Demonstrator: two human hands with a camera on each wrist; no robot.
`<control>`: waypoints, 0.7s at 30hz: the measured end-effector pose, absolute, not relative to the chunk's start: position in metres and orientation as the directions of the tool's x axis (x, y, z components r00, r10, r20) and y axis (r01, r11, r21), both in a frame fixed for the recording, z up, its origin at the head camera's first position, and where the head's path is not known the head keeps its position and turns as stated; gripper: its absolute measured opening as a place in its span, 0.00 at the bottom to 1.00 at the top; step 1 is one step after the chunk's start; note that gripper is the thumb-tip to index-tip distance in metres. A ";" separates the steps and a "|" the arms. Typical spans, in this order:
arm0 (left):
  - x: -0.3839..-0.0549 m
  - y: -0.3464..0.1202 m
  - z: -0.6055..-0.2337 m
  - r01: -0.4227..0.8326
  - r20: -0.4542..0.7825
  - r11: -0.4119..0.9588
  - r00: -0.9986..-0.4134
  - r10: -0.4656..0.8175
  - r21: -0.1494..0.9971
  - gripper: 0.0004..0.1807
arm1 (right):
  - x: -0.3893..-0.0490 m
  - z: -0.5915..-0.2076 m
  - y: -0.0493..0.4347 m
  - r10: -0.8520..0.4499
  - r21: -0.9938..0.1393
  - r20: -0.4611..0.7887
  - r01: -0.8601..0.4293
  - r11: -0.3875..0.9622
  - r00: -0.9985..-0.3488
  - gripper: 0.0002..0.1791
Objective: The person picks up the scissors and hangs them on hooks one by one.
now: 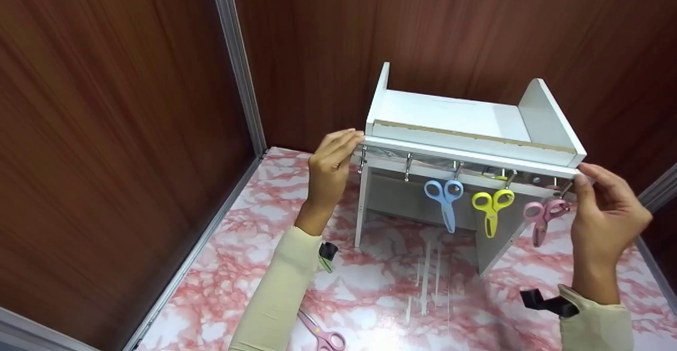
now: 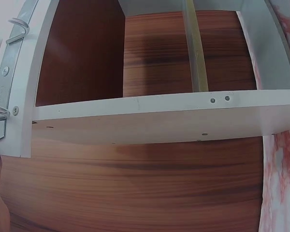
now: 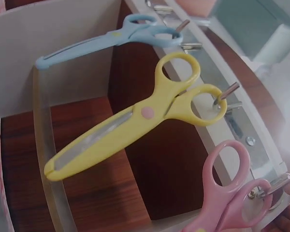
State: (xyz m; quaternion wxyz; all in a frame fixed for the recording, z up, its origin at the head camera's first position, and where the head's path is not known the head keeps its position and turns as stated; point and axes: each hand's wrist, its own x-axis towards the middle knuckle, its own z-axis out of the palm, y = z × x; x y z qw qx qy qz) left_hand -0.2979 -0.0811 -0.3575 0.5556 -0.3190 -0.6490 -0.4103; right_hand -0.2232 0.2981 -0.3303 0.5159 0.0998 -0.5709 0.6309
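Note:
A small white shelf [image 1: 455,109] with raised sides stands on the table, a metal hook rail along its front. My left hand [image 1: 330,168] holds the left end of the front board, fingertips at its corner; its thumb is hidden in the head view. At the right corner, my right hand [image 1: 608,219] pinches the board between thumb and fingers. From the hooks hang blue scissors [image 1: 447,203], yellow scissors [image 3: 150,111] and, closest to my right hand, pink scissors [image 1: 540,218]. The leftmost hooks [image 1: 408,166] carry nothing.
Another pair of pink scissors [image 1: 320,332] lies on the red-and-white marbled table [image 1: 227,266], beside my left forearm. Whitish streaks [image 1: 426,277] mark the tabletop in front of the shelf. Brown wood-grain panels [image 1: 317,49] rise behind and to the left.

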 end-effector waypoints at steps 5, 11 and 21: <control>-0.296 -0.083 -0.357 0.878 0.984 0.446 -0.169 -0.049 0.173 0.11 | -0.225 -0.331 0.297 0.555 -0.612 0.713 -0.767 0.194 -0.429 0.12; -0.295 -0.087 -0.355 0.875 0.983 0.450 -0.175 -0.054 0.180 0.09 | -0.226 -0.329 0.295 0.550 -0.583 0.730 -0.789 0.192 -0.406 0.11; -0.293 -0.094 -0.357 0.867 0.980 0.459 -0.191 -0.058 0.196 0.09 | -0.227 -0.330 0.289 0.560 -0.566 0.753 -0.775 0.283 -0.345 0.10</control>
